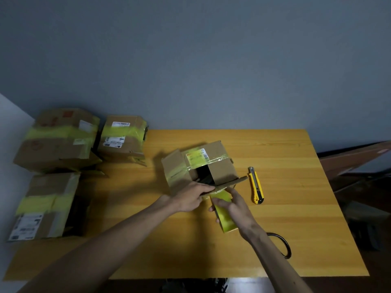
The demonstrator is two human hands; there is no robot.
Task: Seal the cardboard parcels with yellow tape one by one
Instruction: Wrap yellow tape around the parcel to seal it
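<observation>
A small cardboard parcel (220,166) sits mid-table, its top partly open with a dark gap between the flaps and old yellow tape across the far side. My left hand (191,197) presses on the parcel's near flap at its front edge. Just right of it, my right hand (234,206) grips a roll of yellow tape (224,214), held close to the near flap; a short stretch of tape reaches up to the flap's edge under my left fingers.
A yellow utility knife (256,185) lies right of the parcel. Three taped parcels sit at the left: two at the back (57,138) (122,137) and one nearer (45,206). A black cable loop (283,244) lies by my right forearm.
</observation>
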